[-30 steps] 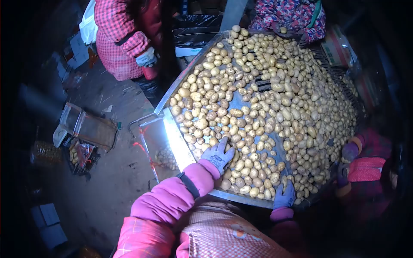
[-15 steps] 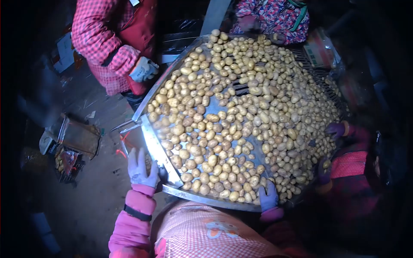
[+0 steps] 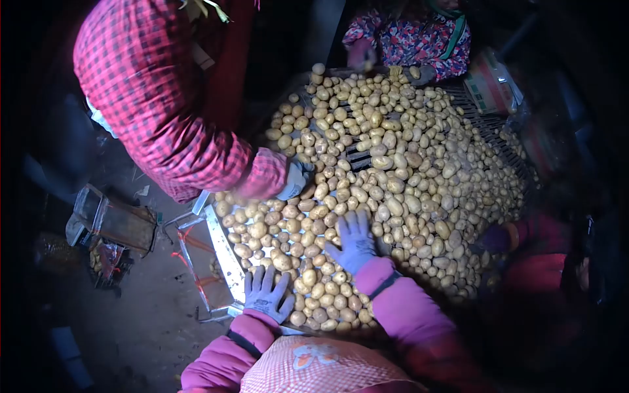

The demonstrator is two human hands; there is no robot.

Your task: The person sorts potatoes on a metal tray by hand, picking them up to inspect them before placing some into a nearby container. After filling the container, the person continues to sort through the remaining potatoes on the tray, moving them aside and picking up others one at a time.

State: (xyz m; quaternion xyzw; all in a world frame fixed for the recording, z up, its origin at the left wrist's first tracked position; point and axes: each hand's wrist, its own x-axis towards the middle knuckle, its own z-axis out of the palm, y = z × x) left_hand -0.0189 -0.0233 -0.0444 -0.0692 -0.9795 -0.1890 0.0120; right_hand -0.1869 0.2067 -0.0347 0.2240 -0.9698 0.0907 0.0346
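Many potatoes (image 3: 426, 190) cover a metal sorting table, whose pale metal edge (image 3: 225, 252) shows at the left. My left hand (image 3: 267, 296), in a grey-purple glove, lies with fingers spread over the table's near left corner, touching or just above the potatoes there. Farther right, my right hand (image 3: 356, 243), gloved alike, rests on the potatoes with its fingers apart. Neither hand has anything gripped in it. Blue-white patches of the table surface show between the potatoes near both hands.
A co-worker's gloved hand (image 3: 296, 179) reaches in from the left. Another person (image 3: 419, 39) stands at the far side, and a co-worker's dark sleeve (image 3: 540, 236) is at the right. A metal frame (image 3: 196, 268) hangs beside the left edge; a carton (image 3: 488, 82) stands at the back right.
My right hand has moved left and forward onto the potatoes. My left hand has shifted right from the outer edge to the corner. The co-worker at the left now leans over the table, reaching in.
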